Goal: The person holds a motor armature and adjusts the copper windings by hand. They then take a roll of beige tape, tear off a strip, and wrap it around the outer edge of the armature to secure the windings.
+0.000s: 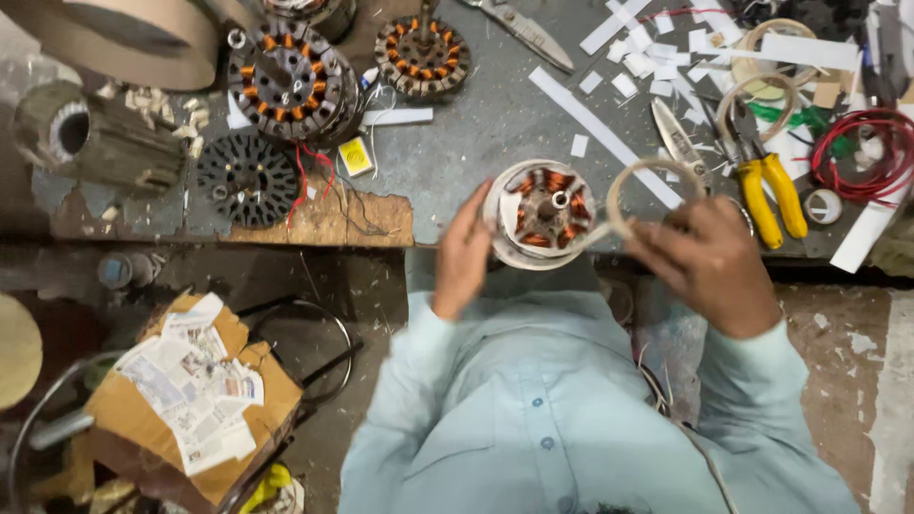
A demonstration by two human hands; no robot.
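A round motor stator (542, 211) with copper coils sits at the near edge of the grey workbench (476, 124). My left hand (463, 255) rests against its left rim, fingers straight. My right hand (706, 262) is closed on a roll of pale tape (645, 195), and a strip of tape runs from it toward the stator's right side. Light blue sleeves cover both my arms.
Two more wound stators (288, 78) (422, 55) and a bare black core (248, 179) lie at the back left. Yellow-handled pliers (769, 186), scissors (680, 141), red wire (871, 157) and paper strips (600, 128) crowd the right. A cardboard box with newspaper (195, 390) stands below left.
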